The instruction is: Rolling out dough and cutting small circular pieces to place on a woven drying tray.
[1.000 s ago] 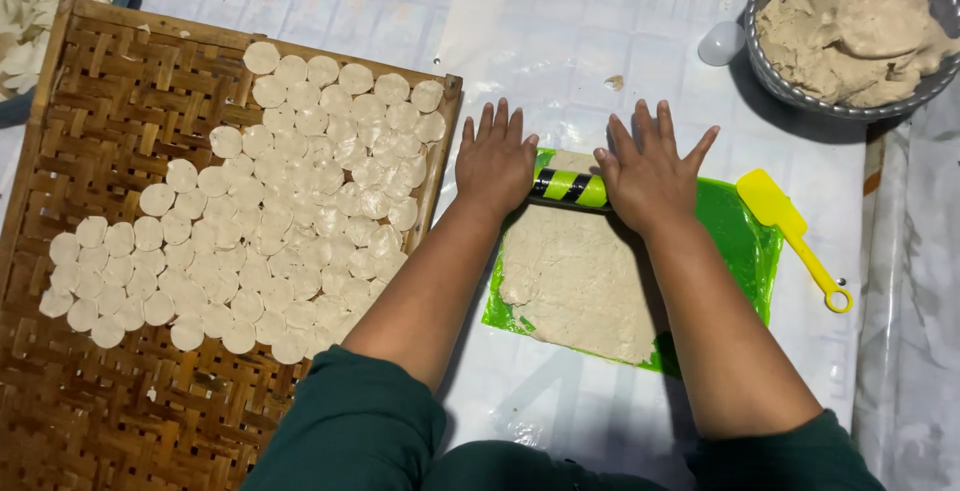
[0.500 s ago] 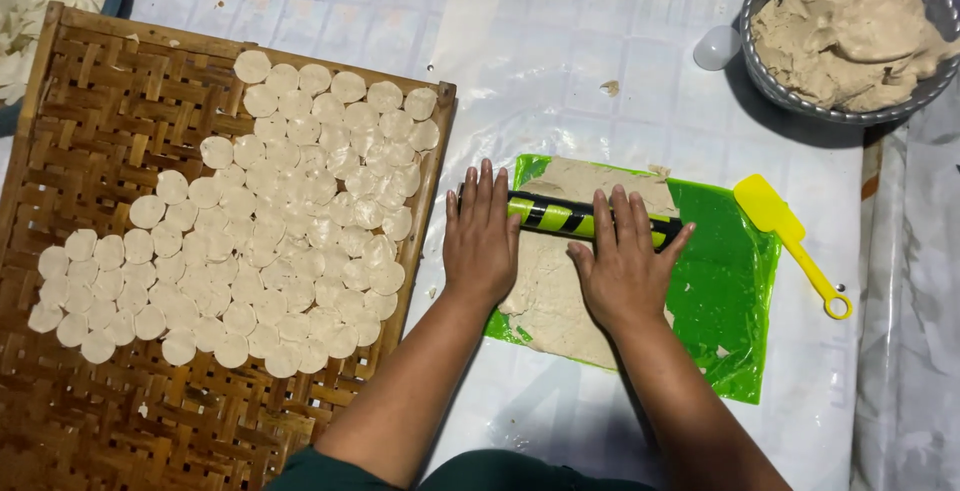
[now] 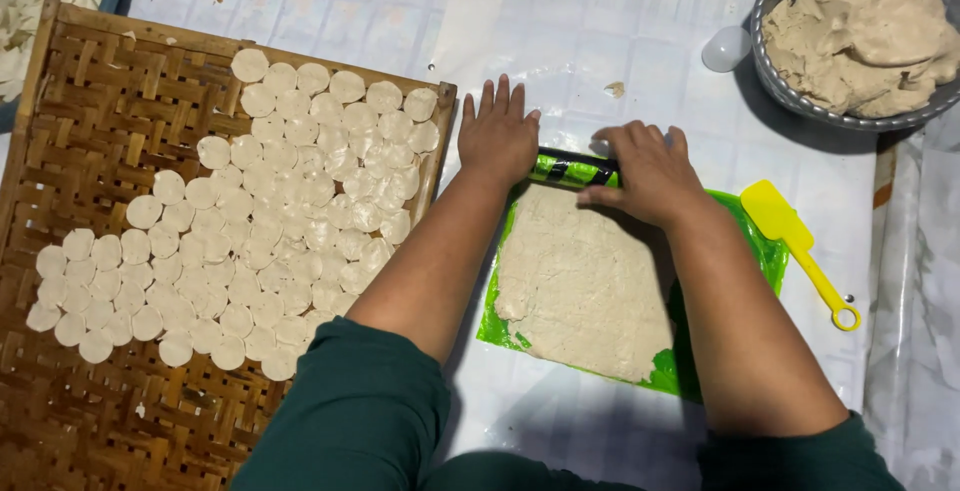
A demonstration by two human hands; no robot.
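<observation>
1. The left hand (image 3: 497, 136) lies flat, fingers spread, palm pressing on the near end of a green-and-black rolling pin (image 3: 572, 170); it grips nothing, only bears down.
2. The right hand (image 3: 648, 169) has its fingers curled over the other end of the pin, closed loosely on it rather than lying flat.
3. The pin sits at the far edge of the rolled dough sheet (image 3: 585, 286), at 12 o'clock of the sheet. Half a second ago it lay further down over the middle of the dough, so the hands have pushed it away from the body; a second ago it was at the far edge too, so the rolling goes back and forth.
4. The dough sheet lies flat on a green plastic sheet (image 3: 765, 251) on the surface (image 3: 560, 41), spread thin and roughly square, with ragged edges.
5. At 9 o'clock of the dough a woven bamboo tray (image 3: 90, 101) carries many cut dough rounds (image 3: 270, 221), overlapping closely.
6. At 3 o'clock, just beside the green sheet, lies a yellow plastic scraper (image 3: 795, 246).
7. At 1 o'clock stands a metal bowl (image 3: 790, 101) heaped with raw dough.
</observation>
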